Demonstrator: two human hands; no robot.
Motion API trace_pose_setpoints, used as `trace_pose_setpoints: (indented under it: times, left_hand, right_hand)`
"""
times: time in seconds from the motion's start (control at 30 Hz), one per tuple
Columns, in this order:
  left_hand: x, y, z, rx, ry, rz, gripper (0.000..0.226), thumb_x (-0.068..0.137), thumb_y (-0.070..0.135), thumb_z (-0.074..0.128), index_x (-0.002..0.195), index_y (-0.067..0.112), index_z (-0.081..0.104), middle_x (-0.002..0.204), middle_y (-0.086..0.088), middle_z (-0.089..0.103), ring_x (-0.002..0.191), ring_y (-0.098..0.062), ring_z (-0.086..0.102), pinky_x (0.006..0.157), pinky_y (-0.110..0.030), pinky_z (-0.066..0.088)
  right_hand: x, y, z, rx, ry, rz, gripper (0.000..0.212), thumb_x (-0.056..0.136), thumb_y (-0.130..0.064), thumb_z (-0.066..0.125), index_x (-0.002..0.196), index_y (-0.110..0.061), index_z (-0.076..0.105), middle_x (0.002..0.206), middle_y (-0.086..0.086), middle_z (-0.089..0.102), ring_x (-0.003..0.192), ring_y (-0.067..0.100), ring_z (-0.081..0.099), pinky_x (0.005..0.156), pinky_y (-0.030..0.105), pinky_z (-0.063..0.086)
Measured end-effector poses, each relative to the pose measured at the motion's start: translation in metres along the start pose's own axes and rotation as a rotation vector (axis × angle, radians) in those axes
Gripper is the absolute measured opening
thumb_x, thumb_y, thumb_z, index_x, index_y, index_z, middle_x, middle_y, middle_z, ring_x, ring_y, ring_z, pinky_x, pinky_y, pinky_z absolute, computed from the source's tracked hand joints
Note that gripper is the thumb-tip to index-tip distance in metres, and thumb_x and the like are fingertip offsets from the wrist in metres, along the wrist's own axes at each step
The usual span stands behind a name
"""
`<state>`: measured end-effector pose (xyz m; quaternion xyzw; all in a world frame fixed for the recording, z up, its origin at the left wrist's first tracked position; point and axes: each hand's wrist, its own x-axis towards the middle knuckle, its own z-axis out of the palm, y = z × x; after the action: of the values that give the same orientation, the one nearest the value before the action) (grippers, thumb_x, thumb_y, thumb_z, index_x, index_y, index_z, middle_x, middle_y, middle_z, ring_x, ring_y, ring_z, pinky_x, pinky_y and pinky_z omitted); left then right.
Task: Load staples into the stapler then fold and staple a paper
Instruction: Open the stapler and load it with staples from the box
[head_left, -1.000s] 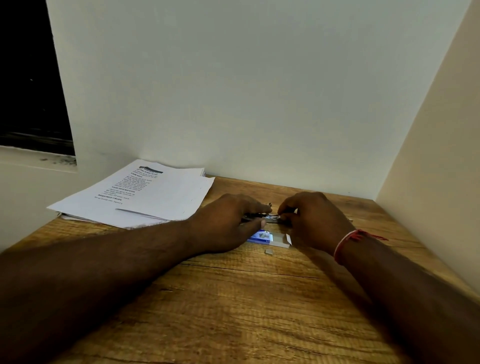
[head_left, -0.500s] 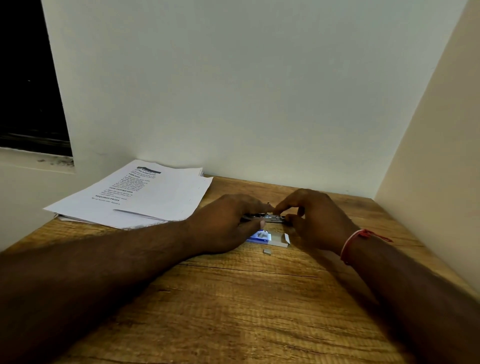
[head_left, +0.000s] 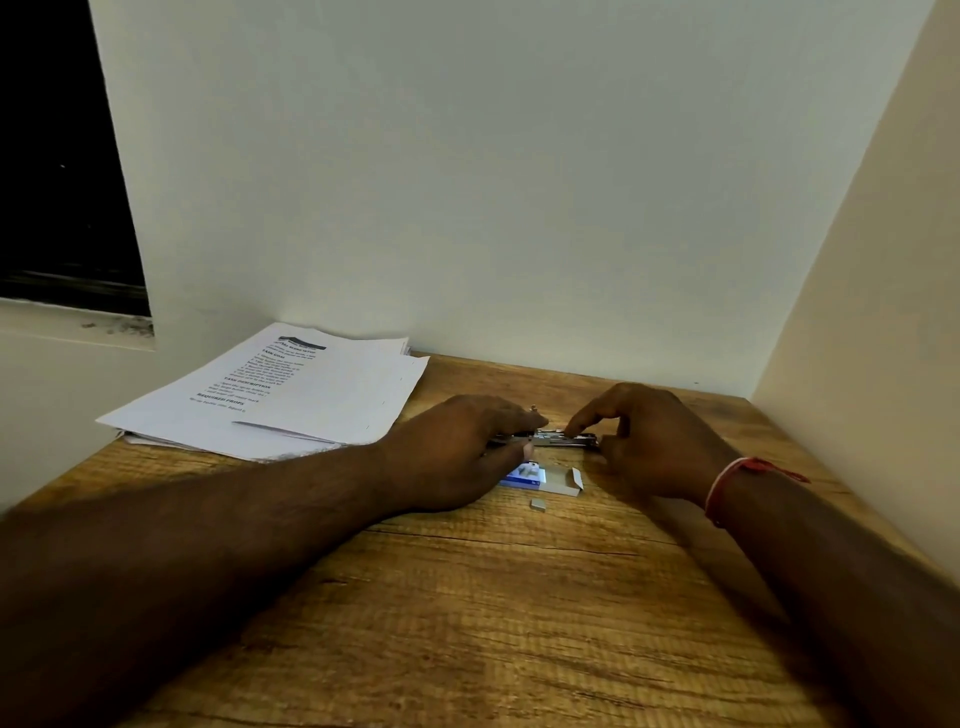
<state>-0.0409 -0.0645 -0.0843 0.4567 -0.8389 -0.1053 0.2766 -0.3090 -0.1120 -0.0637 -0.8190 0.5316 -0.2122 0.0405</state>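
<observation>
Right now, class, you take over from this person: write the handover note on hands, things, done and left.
Left hand grips the stapler at its left end; right hand pinches its right end, index fingertip on the metal channel.
The blue staple box lies open on the table, nearer the person than the stapler, with a loose staple strip nearer again. The paper stack lies far left, neither hand on it.
Done: box opened, stapler in hand. Whether staples are in cannot be seen.
Left: finish loading, close the stapler, fold a sheet, staple it.
</observation>
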Motion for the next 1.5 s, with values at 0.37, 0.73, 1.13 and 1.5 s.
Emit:
trace_pose_setpoints:
  times: [0.37, 0.73, 1.13, 1.5]
  left_hand:
    - [0.001, -0.003, 0.000, 0.054, -0.017, -0.024, 0.043, 0.115, 0.043, 0.059, 0.153, 0.027, 0.069, 0.148, 0.005, 0.075, 0.128, -0.012, 0.067, 0.108, -0.043, 0.058]
    - [0.003, -0.007, 0.001, 0.035, -0.022, -0.046, 0.038, 0.117, 0.044, 0.056, 0.119, 0.020, 0.086, 0.103, 0.010, 0.082, 0.092, -0.011, 0.069, 0.076, -0.035, 0.056]
    - [0.000, 0.000, -0.003, -0.018, -0.040, -0.075, 0.040, 0.116, 0.040, 0.058, 0.090, 0.020, 0.080, 0.068, 0.014, 0.060, 0.072, -0.011, 0.059, 0.067, -0.027, 0.039]
    - [-0.001, -0.006, 0.002, -0.008, 0.015, -0.075, 0.044, 0.115, 0.047, 0.058, 0.083, 0.024, 0.078, 0.079, 0.001, 0.075, 0.079, -0.018, 0.067, 0.071, -0.047, 0.054]
  right_hand:
    - [-0.001, 0.004, -0.005, 0.088, -0.026, 0.060, 0.038, 0.096, -0.011, 0.078, 0.100, -0.047, 0.085, 0.109, -0.028, 0.075, 0.091, -0.015, 0.064, 0.069, 0.011, 0.042]
    - [-0.002, 0.004, -0.009, 0.104, -0.028, 0.069, 0.038, 0.100, -0.010, 0.075, 0.097, -0.047, 0.084, 0.105, -0.025, 0.074, 0.093, 0.003, 0.067, 0.071, 0.015, 0.046]
    - [0.001, 0.015, -0.011, 0.132, 0.016, 0.132, 0.038, 0.099, -0.009, 0.075, 0.092, -0.043, 0.090, 0.081, -0.027, 0.073, 0.071, -0.008, 0.069, 0.055, 0.006, 0.042]
    - [0.006, 0.027, -0.003, 0.260, 0.027, 0.099, 0.036, 0.086, -0.021, 0.094, 0.093, -0.053, 0.079, 0.091, -0.028, 0.080, 0.083, -0.006, 0.073, 0.067, 0.009, 0.050]
